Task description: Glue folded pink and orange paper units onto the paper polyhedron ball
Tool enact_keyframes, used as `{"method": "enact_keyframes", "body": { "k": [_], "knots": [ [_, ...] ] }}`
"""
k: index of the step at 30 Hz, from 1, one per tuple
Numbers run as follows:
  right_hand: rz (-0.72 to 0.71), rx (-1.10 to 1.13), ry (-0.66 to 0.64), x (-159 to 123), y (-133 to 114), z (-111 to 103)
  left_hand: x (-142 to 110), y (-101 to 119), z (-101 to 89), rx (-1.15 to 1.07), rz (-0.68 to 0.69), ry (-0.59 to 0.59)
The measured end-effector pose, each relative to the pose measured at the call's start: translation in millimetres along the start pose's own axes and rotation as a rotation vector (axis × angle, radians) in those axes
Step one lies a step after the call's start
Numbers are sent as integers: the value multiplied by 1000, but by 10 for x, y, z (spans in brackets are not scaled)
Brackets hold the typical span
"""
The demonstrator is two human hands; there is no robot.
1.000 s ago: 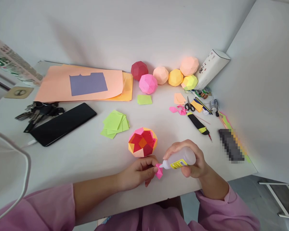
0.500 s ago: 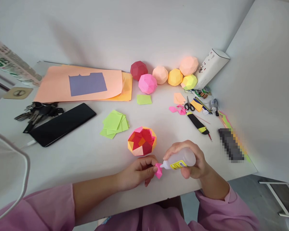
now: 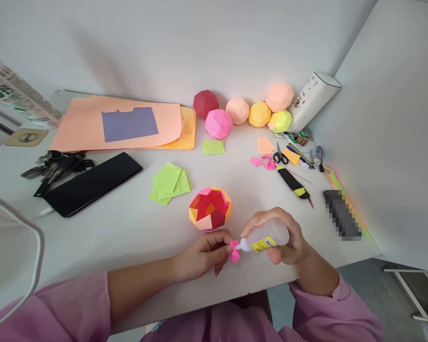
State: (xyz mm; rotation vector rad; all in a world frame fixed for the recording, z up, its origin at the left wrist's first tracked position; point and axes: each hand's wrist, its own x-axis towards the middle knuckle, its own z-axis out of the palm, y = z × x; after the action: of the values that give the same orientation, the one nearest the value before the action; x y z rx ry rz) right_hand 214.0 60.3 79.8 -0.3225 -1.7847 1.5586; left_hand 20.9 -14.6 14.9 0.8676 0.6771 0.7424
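Between thumb and fingers, my left hand (image 3: 209,254) pinches a small folded pink paper piece (image 3: 234,252) near the table's front edge. My right hand (image 3: 288,237) is wrapped round a translucent glue bottle (image 3: 275,233) with a yellow label. The bottle lies tilted on its side, its nozzle pointing left and meeting the pink piece's upper right part. Just beyond my left hand sits a half-built paper ball (image 3: 211,209), open at the top, with red, orange and pink facets. A stack of green paper squares (image 3: 169,184) lies to its left.
Finished paper balls (image 3: 237,111) line the back wall. Scissors (image 3: 280,154), a black-and-yellow cutter (image 3: 293,182) and paper scraps lie at the right. On the left are a black phone (image 3: 94,184), keys (image 3: 53,168), paper sheets (image 3: 82,126) and a white cable (image 3: 39,256).
The glue bottle has shifted very slightly left, so its nozzle reaches a little further over the pink paper piece. My left hand has hardly moved.
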Motion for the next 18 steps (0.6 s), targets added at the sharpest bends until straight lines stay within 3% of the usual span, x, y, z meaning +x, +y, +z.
{"method": "enact_keyframes", "body": {
  "k": [18],
  "knots": [
    [-7, -32, -8, 11, 2, -2, 6, -12, -1, 11, 26, -5]
  ]
}}
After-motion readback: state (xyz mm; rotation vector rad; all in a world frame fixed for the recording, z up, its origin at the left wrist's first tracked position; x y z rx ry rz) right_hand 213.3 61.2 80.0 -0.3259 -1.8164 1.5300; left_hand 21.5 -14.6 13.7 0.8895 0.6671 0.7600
